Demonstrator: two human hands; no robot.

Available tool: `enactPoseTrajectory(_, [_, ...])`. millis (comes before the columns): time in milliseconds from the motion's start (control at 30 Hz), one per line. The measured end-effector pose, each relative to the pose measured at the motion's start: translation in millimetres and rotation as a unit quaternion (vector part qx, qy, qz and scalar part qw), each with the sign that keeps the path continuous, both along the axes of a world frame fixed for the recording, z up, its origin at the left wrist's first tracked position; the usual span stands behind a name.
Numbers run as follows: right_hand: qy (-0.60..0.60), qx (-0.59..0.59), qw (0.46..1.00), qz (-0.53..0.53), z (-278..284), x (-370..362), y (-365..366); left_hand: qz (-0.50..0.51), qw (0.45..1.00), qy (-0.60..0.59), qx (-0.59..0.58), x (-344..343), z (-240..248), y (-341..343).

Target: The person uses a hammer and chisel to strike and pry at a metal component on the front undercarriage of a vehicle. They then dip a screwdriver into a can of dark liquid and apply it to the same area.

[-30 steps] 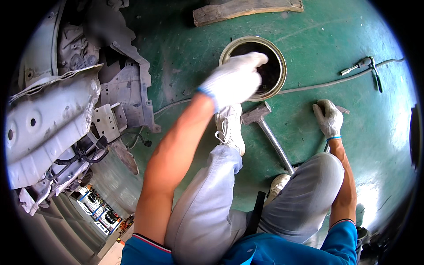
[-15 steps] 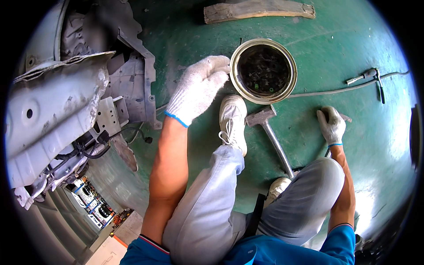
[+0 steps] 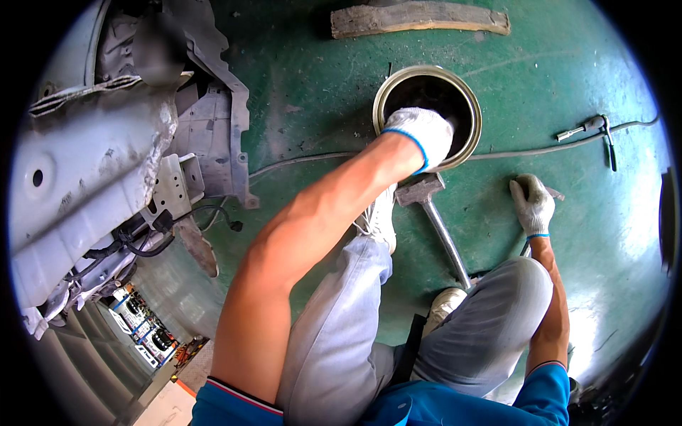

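My left hand (image 3: pixel 420 133), in a white knit glove with a blue cuff, reaches down into a round metal can (image 3: pixel 474 128). Its fingers are hidden inside, and the glove covers much of the can's dark contents. Over the floor on the right, my gloved right hand (image 3: pixel 533 206) is closed around the head end of a hammer (image 3: pixel 559 194). One tip of the hammer's head sticks out past the fingers, and part of the handle shows below the wrist. Between the hands lies a sledgehammer (image 3: pixel 442 231) with a block head and a metal handle.
A wooden plank (image 3: pixel 419 19) lies beyond the can. Damaged white car body parts (image 3: pixel 92 170) stand on the left, with loose wiring below. A hose (image 3: pixel 547 149) crosses the green floor, and a dark-handled tool (image 3: pixel 604 131) rests across it at right.
My left hand has moved right from beside the can's left rim and gone down into it. My right hand stays in place with the hammer.
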State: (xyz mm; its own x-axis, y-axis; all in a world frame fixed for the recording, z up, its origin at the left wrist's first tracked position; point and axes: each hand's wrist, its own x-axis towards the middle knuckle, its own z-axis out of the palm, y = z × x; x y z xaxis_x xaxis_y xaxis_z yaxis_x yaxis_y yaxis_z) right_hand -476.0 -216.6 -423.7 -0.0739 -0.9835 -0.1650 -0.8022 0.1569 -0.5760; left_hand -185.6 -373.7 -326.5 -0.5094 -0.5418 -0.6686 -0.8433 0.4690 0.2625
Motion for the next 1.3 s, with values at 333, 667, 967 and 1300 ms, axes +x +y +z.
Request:
enactPoseTrajectory(333, [-0.001,0.007,1.0,0.001,-2.1,-2.2,1.4,-0.005,0.995,-0.084,-0.047,5.9,-48.6,-4.6])
enactPoseTrajectory(667, [0.003,0.01,1.0,-0.001,-1.5,-2.1,0.8,-0.026,0.997,-0.024,0.071,8.2,-19.6,-9.9])
enactPoseTrajectory(967, [0.002,0.004,1.0,0.004,-1.8,-0.2,-0.4,-0.015,0.996,0.084,-0.016,27.0,-87.5,-1.8])
enactPoseTrajectory(1300, [0.026,-0.007,1.0,0.003,-1.4,0.1,1.7,0.188,0.953,0.233,-0.041,55.4,63.4,-20.6])
